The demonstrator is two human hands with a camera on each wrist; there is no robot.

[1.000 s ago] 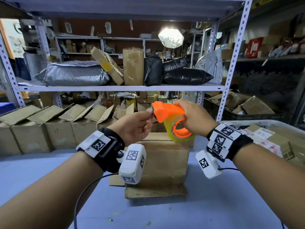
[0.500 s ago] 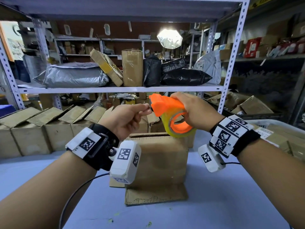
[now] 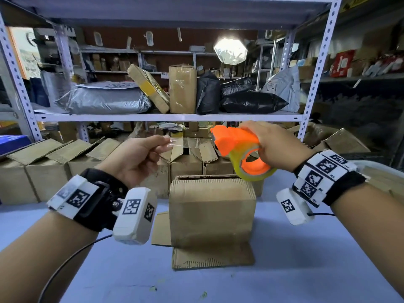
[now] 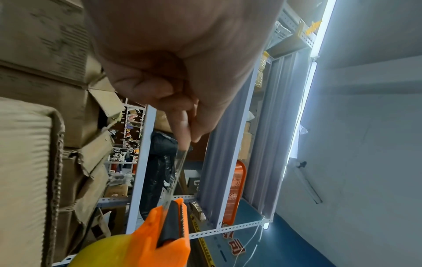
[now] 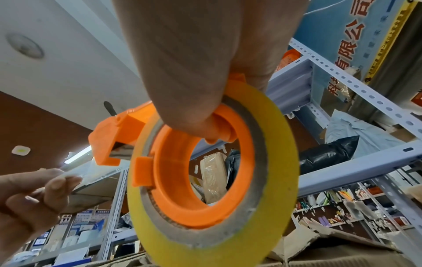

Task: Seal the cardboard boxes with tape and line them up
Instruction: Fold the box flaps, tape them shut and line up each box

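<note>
I've got the orange tape dispenser (image 3: 235, 139) up in my right hand (image 3: 275, 145), fingers hooked through the core of the yellow tape roll (image 3: 254, 169). My left hand (image 3: 135, 158) pinches the clear tape end (image 3: 175, 142) between thumb and fingertips, the strip stretched taut across to the cutter. Both hands hang above the cardboard box (image 3: 212, 211), which stands on the blue table (image 3: 284, 270) with its near flap lying flat. A row of open boxes (image 3: 65, 162) sits behind.
</note>
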